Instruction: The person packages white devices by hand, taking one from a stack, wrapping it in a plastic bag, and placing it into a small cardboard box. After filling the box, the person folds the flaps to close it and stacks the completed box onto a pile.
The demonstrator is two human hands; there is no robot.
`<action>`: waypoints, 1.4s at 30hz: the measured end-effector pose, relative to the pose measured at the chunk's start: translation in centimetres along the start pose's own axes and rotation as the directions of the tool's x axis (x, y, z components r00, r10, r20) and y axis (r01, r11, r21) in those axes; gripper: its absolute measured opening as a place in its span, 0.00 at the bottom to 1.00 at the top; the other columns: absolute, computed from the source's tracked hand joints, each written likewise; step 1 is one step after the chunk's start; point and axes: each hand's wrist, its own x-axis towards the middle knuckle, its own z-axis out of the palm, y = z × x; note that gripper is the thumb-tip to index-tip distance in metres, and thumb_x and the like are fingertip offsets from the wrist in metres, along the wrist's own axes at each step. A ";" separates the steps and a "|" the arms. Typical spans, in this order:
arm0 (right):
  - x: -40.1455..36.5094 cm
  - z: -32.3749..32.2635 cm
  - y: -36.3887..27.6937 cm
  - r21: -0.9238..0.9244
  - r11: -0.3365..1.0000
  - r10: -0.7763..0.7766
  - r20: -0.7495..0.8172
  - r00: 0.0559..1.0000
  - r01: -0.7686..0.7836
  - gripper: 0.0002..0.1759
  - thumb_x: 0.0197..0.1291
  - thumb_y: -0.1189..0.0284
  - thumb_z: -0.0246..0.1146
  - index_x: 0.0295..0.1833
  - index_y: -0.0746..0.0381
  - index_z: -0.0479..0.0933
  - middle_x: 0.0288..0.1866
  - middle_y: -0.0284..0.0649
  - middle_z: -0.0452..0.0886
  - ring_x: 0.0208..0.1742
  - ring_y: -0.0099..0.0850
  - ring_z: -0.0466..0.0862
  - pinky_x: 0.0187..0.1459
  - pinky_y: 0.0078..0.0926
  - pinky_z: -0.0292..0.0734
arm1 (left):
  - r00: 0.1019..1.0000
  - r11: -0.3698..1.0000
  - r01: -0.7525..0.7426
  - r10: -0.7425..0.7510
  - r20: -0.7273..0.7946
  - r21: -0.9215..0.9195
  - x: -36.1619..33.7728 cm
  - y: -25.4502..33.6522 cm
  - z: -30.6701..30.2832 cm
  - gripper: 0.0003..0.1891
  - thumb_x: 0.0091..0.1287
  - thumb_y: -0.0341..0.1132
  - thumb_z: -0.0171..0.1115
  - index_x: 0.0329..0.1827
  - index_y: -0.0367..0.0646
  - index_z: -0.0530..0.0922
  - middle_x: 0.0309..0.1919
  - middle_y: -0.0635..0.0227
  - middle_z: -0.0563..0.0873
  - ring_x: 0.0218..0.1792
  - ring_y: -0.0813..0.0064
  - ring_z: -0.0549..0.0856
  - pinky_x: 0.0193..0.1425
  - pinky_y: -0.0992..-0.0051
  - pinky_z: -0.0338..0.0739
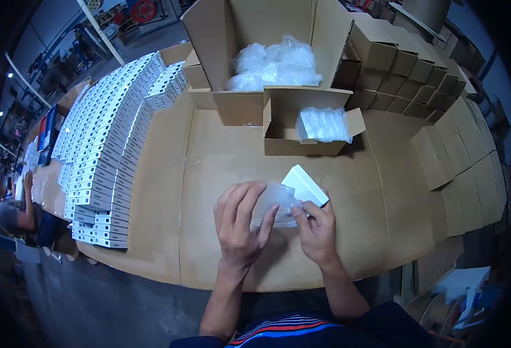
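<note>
Both hands are raised over the cardboard-covered table. My left hand [238, 223] has its fingers curled round the left side of a clear plastic bag [276, 203]. My right hand [318, 229] pinches the bag's right edge between thumb and forefinger. A small white box [305, 185] also rests in my right hand, tilted, behind the thumb and beside the bag; the fingers under it are hidden. Beyond the hands stands an open small carton [302, 148] with wrapped clear plastic packets [325, 124] in it.
A large open carton [241, 107] holds clear plastic bags [276, 64] at the back. Stacked white boxes [102, 151] fill the left side. Brown cartons [406, 64] are piled at back right, flat cardboard [464, 168] on the right. A person [20, 214] is at far left.
</note>
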 end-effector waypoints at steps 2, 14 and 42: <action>-0.2 -0.1 0.2 -0.018 1.000 0.004 -0.021 1.000 -0.005 0.09 0.72 0.78 0.67 0.46 0.76 0.80 0.62 0.49 0.74 0.58 0.37 0.81 0.58 0.30 0.80 | 1.000 0.999 0.012 -0.011 0.028 -0.034 0.3 -0.4 0.7 0.26 0.59 0.24 0.78 0.61 0.39 0.81 0.50 0.59 0.88 0.54 0.59 0.86 0.60 0.62 0.78; -0.3 -1.0 0.2 -0.081 0.995 0.055 0.046 0.997 -0.051 0.10 0.71 0.77 0.69 0.45 0.76 0.83 0.64 0.51 0.75 0.59 0.37 0.82 0.55 0.29 0.81 | 0.979 0.958 0.193 -0.175 0.099 -0.211 -0.8 -1.6 2.0 0.17 0.62 0.26 0.80 0.46 0.39 0.76 0.32 0.64 0.83 0.32 0.72 0.83 0.36 0.72 0.78; -0.8 -2.4 0.8 -0.177 0.981 0.096 0.054 0.994 -0.086 0.04 0.65 0.82 0.73 0.42 0.73 0.85 0.60 0.48 0.78 0.54 0.33 0.84 0.52 0.27 0.80 | 0.819 0.469 0.556 -0.449 0.356 -0.686 0.7 -5.6 0.9 0.24 0.77 0.34 0.62 0.74 0.39 0.70 0.25 0.71 0.80 0.29 0.76 0.79 0.42 0.74 0.76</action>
